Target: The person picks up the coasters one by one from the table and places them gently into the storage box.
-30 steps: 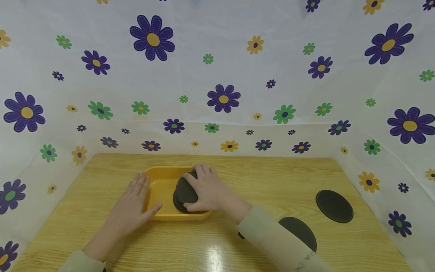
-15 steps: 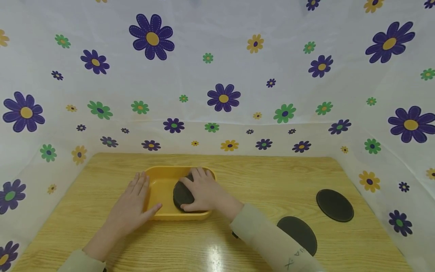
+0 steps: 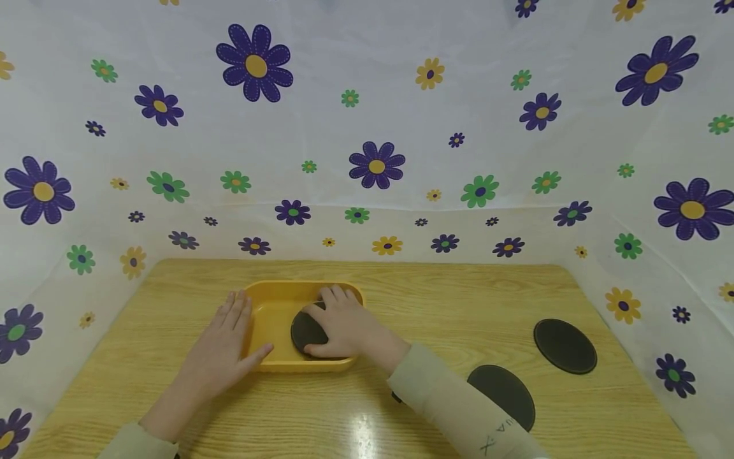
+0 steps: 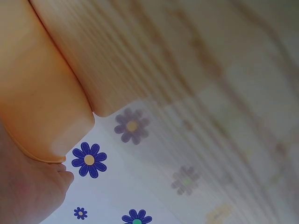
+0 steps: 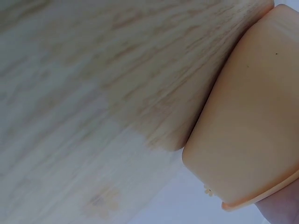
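Observation:
In the head view, my right hand [image 3: 344,323] reaches into a shallow yellow tray [image 3: 269,366] and grips a round black coaster [image 3: 308,331] in its right half. The thumb lies at the near edge of the coaster and the fingers stretch over its far side; the palm hides the right part. Along the tray's left rim rests my left hand [image 3: 220,341], fingers straight, thumb reaching over the near left corner. Both wrist views show mostly the tray's outer wall, with a bit of the left hand [image 4: 32,191] at its rim in the left one.
Two more black coasters lie on the wooden table [image 3: 436,299] to the right: a far one [image 3: 564,346] and a nearer one [image 3: 503,394] partly behind the right sleeve. A white flowered cloth [image 3: 321,127] surrounds the table at the back and sides.
My right hand has gone lower into the tray, and the coaster, tilted and raised before, now lies flatter inside it. The left hand has stayed at the rim.

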A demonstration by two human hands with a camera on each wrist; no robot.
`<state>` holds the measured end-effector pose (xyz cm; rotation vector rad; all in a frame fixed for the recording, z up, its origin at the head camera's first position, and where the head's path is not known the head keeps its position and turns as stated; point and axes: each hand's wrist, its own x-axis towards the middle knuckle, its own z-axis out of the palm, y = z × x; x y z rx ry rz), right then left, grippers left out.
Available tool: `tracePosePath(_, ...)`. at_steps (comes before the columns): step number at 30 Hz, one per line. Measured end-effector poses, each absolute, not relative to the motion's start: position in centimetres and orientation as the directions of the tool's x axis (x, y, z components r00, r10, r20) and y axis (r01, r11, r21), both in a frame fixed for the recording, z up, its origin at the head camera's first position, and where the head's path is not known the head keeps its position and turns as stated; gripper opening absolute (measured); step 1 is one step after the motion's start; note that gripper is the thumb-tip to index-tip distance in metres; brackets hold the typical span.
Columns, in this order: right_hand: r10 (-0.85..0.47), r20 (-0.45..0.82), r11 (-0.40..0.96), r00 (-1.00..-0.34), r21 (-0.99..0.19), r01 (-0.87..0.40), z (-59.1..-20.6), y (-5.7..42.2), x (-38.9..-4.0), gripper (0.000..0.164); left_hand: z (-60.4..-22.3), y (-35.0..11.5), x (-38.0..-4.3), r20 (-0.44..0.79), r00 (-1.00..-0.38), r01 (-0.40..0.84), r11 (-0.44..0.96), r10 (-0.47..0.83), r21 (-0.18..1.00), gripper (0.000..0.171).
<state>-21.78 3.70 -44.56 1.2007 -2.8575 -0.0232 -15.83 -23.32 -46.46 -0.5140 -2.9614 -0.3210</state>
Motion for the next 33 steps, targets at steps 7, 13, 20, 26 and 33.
tracePosePath(7, -0.711, 0.044, 0.703, -0.702, 0.017, -0.711, -44.6, 3.8, -21.8, 0.065, -46.5, -23.3, -15.7, 0.192, -0.924, 0.363, 0.916, 0.33, 0.172, 0.098)
tracePosePath(13, -0.717, 0.062, 0.695, -0.694, -0.001, -0.719, -44.4, 4.1, -21.8, 0.062, -46.6, -23.2, -15.7, 0.165, -0.935, 0.343, 0.92, 0.315, 0.19, 0.098)
tracePosePath(20, -0.713, 0.087, 0.697, -0.696, -0.022, -0.717, -43.9, 5.2, -21.5, 0.063, -46.7, -23.3, -15.7, 0.162, -0.935, 0.344, 0.918, 0.316, 0.197, 0.099)
tracePosePath(26, -0.71, 0.108, 0.697, -0.695, -0.026, -0.716, -43.4, 6.6, -20.8, 0.066, -46.8, -23.4, -15.8, 0.155, -0.936, 0.343, 0.918, 0.316, 0.2, 0.1)
tracePosePath(33, -0.708, 0.124, 0.698, -0.695, -0.026, -0.716, -42.7, 8.7, -19.2, 0.068, -46.8, -23.4, -15.8, 0.151, -0.936, 0.343, 0.917, 0.317, 0.204, 0.099)
